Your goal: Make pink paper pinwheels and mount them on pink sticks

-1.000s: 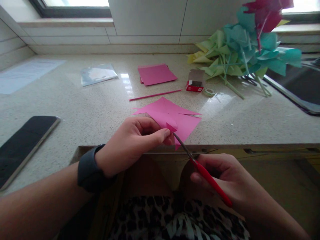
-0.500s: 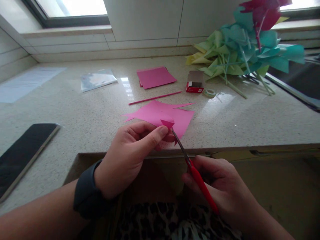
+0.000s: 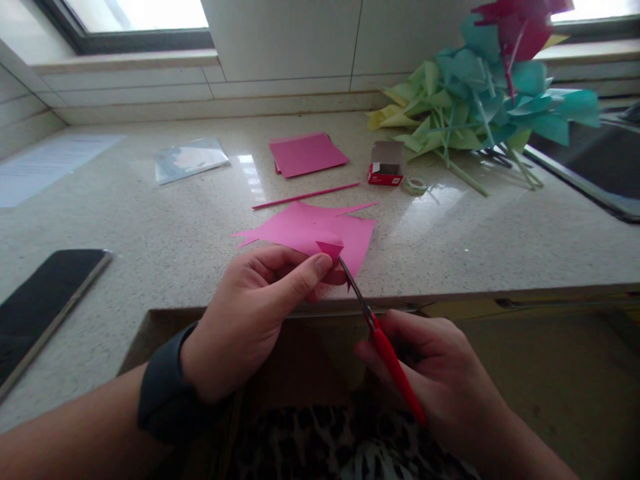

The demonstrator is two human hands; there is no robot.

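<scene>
A sheet of pink paper (image 3: 300,223) with cut, pointed corners spreads over the counter's front edge. My left hand (image 3: 273,293) pinches it between thumb and fingers, and a small folded tip stands up above the thumb. Red-handled scissors (image 3: 395,363) are in my right hand (image 3: 435,373), gripped by the handles. Their blades reach up and left to the paper, right beside my left thumb. Part of the paper is hidden behind my left fingers.
Behind the paper lie a thin pink stick (image 3: 305,196) and stacked darker pink sheets (image 3: 309,155). A small red box (image 3: 385,175), a tape roll (image 3: 415,186) and paper flowers (image 3: 480,100) stand right, near a sink (image 3: 590,157). A phone (image 3: 45,300) lies left.
The whole view has shifted slightly, so everything sits a little further left. Both hands, the paper and the scissors keep nearly the same positions relative to each other.
</scene>
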